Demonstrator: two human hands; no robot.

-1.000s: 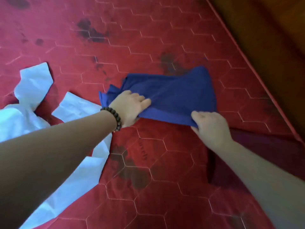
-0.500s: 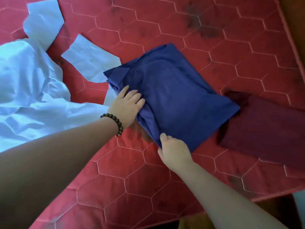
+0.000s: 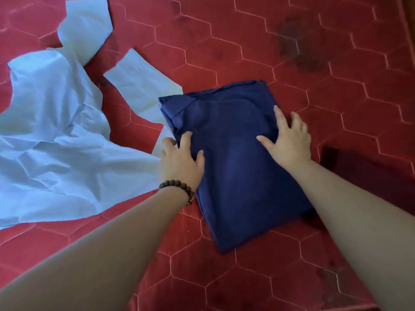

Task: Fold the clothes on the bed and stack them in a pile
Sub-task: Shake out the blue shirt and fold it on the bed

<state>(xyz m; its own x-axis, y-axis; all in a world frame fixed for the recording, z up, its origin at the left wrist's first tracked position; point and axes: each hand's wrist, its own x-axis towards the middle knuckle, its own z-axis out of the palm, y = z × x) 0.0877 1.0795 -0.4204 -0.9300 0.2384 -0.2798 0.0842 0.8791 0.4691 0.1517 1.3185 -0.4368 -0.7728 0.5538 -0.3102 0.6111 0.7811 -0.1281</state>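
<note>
A navy blue garment lies folded into a rectangle on the red quilted bed. My left hand, with a bead bracelet at the wrist, rests on the garment's left edge with fingers spread. My right hand lies flat on its upper right part, fingers straight and spread. A light blue shirt is spread out unfolded to the left, one sleeve touching the navy garment's top left corner. A dark maroon folded garment lies to the right, partly hidden by my right forearm.
The bed's right edge runs down the upper right corner. Its near edge shows at the bottom right. Dark stains mark the cover beyond the navy garment.
The navy garment has been pulled closer and turned. My right hand let go of its near corner and now lies flat on top. The left hand stays on the left edge.
</note>
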